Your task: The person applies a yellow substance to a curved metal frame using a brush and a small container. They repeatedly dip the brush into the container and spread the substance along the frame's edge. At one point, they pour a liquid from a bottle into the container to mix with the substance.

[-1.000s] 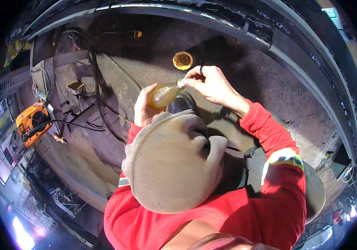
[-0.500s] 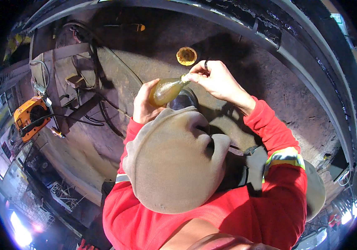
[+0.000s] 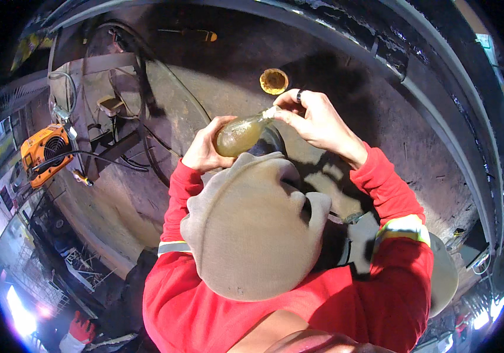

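My left hand [image 3: 204, 152] is wrapped around the body of a small clear bottle [image 3: 239, 134] of yellowish liquid, held tilted in front of me. The fingers of my right hand [image 3: 316, 116] pinch the bottle's neck and cap end [image 3: 271, 112]; there is a dark ring on one finger. Both arms wear red sleeves, the right one with a reflective band [image 3: 404, 226]. A beige knitted cap [image 3: 246, 235] fills the middle of the view and hides what lies below the bottle.
A round yellow lid-like disc [image 3: 274, 81] lies on the dirty concrete floor beyond my hands. An orange boxy machine [image 3: 40, 154] with black cables [image 3: 146, 117] stands at the left. A screwdriver [image 3: 196, 34] lies far back. A red glove [image 3: 78, 326] shows at lower left.
Both hands have stayed on the bottle, the right one working at its neck. The view has shifted slightly, so the hands sit a little lower and more to the right.
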`<state>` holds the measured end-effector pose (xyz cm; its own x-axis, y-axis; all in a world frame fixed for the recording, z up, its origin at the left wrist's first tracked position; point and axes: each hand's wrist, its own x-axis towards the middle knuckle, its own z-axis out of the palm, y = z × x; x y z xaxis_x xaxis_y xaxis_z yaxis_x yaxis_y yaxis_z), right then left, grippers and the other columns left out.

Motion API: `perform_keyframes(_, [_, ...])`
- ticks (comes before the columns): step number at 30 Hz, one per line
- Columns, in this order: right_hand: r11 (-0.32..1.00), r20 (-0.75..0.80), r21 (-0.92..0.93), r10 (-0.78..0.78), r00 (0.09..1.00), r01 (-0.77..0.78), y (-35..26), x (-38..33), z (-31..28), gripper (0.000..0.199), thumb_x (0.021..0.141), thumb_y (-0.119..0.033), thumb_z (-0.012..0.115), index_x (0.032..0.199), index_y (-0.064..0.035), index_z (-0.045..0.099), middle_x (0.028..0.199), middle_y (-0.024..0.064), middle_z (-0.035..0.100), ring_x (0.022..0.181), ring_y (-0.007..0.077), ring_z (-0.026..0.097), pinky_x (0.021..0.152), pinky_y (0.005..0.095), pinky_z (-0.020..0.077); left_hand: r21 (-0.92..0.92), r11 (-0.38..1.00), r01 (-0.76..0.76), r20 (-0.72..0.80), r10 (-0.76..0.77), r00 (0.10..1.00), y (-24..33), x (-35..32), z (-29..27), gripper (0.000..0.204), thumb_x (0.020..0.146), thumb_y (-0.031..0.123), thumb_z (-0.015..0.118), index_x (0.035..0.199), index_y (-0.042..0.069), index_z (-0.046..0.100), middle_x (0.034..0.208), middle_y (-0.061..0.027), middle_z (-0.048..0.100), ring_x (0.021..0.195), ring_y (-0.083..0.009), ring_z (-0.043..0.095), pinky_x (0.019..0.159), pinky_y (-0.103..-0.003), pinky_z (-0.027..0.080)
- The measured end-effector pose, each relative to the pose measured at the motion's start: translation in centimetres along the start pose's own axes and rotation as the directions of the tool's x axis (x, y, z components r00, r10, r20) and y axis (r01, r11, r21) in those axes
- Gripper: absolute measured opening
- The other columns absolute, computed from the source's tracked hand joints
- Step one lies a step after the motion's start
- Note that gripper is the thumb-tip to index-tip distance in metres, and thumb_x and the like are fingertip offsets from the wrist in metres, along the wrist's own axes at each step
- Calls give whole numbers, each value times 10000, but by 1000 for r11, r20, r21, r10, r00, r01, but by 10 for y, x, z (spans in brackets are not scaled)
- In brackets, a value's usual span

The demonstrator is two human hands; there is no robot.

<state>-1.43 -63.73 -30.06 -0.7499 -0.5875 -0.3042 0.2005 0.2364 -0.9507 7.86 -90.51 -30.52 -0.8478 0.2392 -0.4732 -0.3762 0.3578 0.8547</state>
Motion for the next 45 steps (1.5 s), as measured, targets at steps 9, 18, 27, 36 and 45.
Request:
perform_keyframes(9, [926, -178, 376, 32, 984, 38, 25, 5, -34, 302, 867, -132, 719, 1122, 8, 639, 1043, 53, 668, 959, 108, 609, 899, 264, 479, 164, 986, -8, -228, 46, 972, -29, -11, -16, 786, 542, 93, 794, 1269, 0, 509, 1173, -138, 598, 1112, -229, 584, 991, -330, 448])
perform_keyframes(18, [839, -400, 525, 94, 912, 143, 57, 12, -42, 293, 850, -80, 719, 1114, 22, 642, 1055, 83, 686, 986, 125, 625, 919, 253, 469, 489, 863, -124, -162, 229, 960, 26, 12, -25, 704, 561, 135, 797, 1200, 19, 528, 1063, -164, 610, 1001, -304, 620, 876, -362, 494])
perform_keyframes(27, [823, -485, 529, 95, 870, 205, 76, 22, -48, 256, 830, -27, 714, 1082, -6, 672, 1082, 76, 680, 1022, 158, 617, 962, 284, 448, 837, 546, -36, -76, 181, 981, 96, 35, -15, 633, 603, 195, 749, 1189, 77, 544, 1020, -177, 638, 930, -374, 635, 802, -422, 525])
perform_keyframes(36, [830, -546, 446, -44, 837, 335, 87, 27, -47, 179, 818, -44, 709, 994, -18, 716, 1006, 72, 707, 973, 162, 633, 898, 298, 484, 971, 177, -161, 142, 113, 983, 158, 65, 0, 581, 549, 229, 773, 1067, 73, 561, 894, -168, 658, 832, -373, 658, 724, -443, 543])
perform_keyframes(45, [785, -527, 523, -8, 850, 332, 78, 27, -55, 153, 801, 0, 683, 951, 6, 714, 1010, 102, 715, 944, 197, 664, 879, 306, 514, 977, -58, -203, 194, -139, 971, 195, 104, 23, 612, 529, 278, 806, 1032, 27, 564, 834, -192, 671, 802, -376, 672, 698, -447, 552])
